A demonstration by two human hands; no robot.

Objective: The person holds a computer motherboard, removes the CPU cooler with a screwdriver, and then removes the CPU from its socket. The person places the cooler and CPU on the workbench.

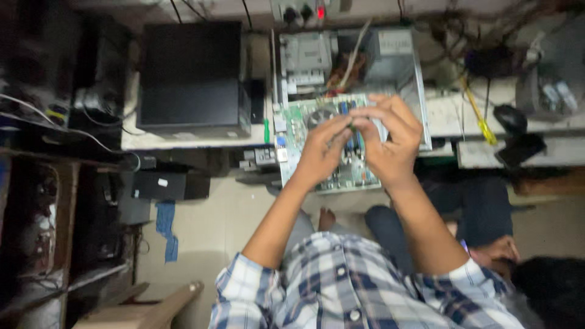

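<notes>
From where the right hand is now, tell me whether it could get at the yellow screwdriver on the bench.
Probably yes: the right hand is raised over the open computer case, and the yellow screwdriver lies just beyond it with nothing between.

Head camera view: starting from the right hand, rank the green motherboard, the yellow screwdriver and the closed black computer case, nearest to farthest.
From the right hand:
1. Green motherboard, directly under the hand in the open case.
2. Yellow screwdriver, to the right on the white bench.
3. Closed black computer case, far left on the bench, past the left hand.
</notes>
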